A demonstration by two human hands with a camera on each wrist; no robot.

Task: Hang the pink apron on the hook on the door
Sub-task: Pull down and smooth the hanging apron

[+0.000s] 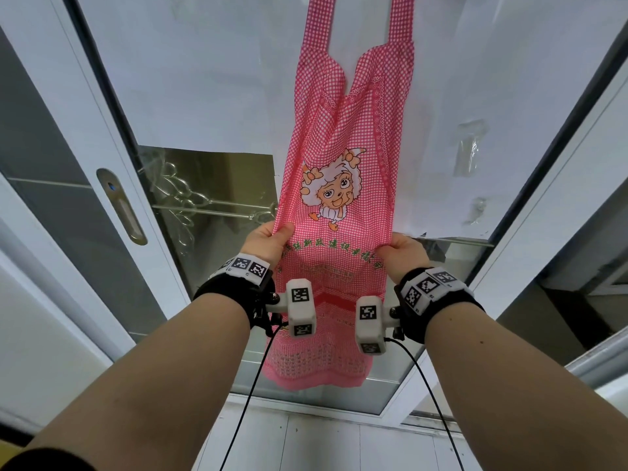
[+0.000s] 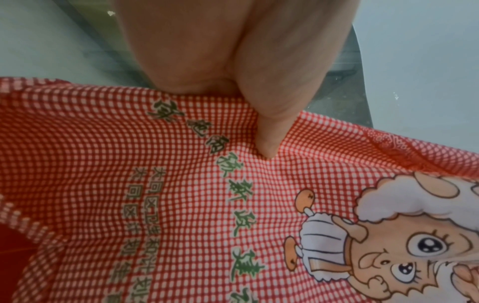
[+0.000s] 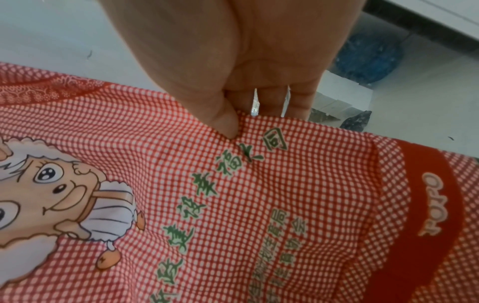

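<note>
Left hand (image 1: 268, 240), right hand (image 1: 404, 254) raised, fingers pinching.

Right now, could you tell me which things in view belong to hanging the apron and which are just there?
Part of the job:
pink apron
its straps, running up out of frame
left hand and right hand, pinching its side edges
door

Just there:
door handle
clear plastic bag

A white-papered glass door (image 1: 210, 79) carries a pink apron (image 1: 343, 205) hanging flat against it by its straps (image 1: 402, 18).
</note>
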